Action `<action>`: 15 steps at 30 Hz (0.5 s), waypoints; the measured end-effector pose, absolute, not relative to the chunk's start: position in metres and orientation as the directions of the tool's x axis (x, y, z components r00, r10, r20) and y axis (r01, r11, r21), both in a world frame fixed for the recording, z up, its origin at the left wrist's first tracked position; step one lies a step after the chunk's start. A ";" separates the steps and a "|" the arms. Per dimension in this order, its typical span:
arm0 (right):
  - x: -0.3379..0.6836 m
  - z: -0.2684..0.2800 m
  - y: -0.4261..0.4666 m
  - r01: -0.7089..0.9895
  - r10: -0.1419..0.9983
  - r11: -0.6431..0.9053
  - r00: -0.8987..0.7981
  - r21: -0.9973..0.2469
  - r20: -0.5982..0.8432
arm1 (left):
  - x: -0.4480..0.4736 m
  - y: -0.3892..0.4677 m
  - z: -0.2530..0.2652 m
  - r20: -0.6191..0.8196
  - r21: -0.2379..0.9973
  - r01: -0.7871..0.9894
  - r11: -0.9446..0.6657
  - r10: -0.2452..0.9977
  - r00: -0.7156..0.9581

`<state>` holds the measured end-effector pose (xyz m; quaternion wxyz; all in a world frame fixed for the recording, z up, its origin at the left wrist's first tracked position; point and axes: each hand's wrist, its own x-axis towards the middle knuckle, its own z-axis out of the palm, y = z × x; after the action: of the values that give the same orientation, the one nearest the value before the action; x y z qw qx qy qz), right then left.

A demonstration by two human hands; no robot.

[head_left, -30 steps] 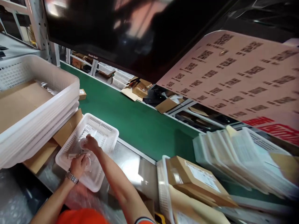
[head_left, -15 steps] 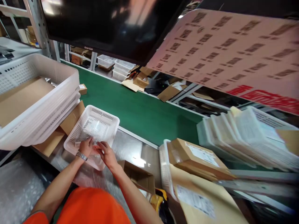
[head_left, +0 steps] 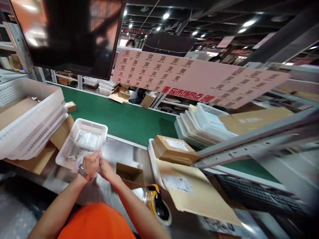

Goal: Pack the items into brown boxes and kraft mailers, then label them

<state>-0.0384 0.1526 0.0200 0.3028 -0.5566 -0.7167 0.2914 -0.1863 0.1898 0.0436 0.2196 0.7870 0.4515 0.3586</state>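
My left hand (head_left: pixel 91 162), with a metal watch on the wrist, and my right hand (head_left: pixel 105 167) meet at the near right corner of a small white perforated basket (head_left: pixel 82 141). Both hands pinch a small clear plastic-wrapped item between them; it is mostly hidden by the fingers. The basket sits on a steel table (head_left: pixel 124 152) and holds a few small pieces near its bottom. An open brown cardboard box (head_left: pixel 131 174) lies just right of my right hand.
A stack of large white baskets (head_left: pixel 30 116) with cardboard sits at left. A green conveyor belt (head_left: pixel 129 118) runs behind. To the right are brown parcels (head_left: pixel 174 149), a padded envelope (head_left: pixel 196 192), tilted white trays (head_left: pixel 206 124), a tape roll (head_left: pixel 157 204) and a keyboard (head_left: pixel 259 196).
My hands drew back from inside the small basket to its near edge and came together. The view swung up and right, showing more of the hall.
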 end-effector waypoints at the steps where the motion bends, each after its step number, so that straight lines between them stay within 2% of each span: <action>1: -0.029 0.025 0.143 0.618 0.971 0.230 -0.201 -0.751 0.132 | -0.183 0.186 0.050 0.361 0.691 0.543 -0.477 0.879 0.313; 4: 0.003 0.038 0.107 0.611 0.956 0.292 -0.164 -0.735 0.244 | -0.171 0.175 0.072 0.331 0.783 0.474 -0.403 0.915 0.232; 8: 0.040 0.037 0.060 0.693 0.841 0.465 -0.150 -0.551 0.520 | -0.130 0.151 0.096 0.287 0.875 0.304 -0.376 0.910 0.299; 9: 0.048 0.033 0.051 0.719 0.825 0.452 -0.113 -0.527 0.553 | -0.114 0.142 0.099 0.284 0.884 0.267 -0.384 0.894 0.345; 11: 0.064 0.022 0.039 0.745 0.835 0.352 0.025 -0.567 0.550 | -0.079 0.124 0.099 0.285 0.890 0.206 -0.407 0.849 0.445; 15: 0.107 0.002 0.025 0.707 0.879 0.090 0.274 -0.701 0.389 | -0.030 0.102 0.074 0.243 0.861 0.225 -0.457 0.757 0.607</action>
<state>0.1068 0.0252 0.0016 0.4380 -0.6672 -0.5945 0.0985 -0.0295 0.1019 0.0745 0.4193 0.7922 0.3097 0.3173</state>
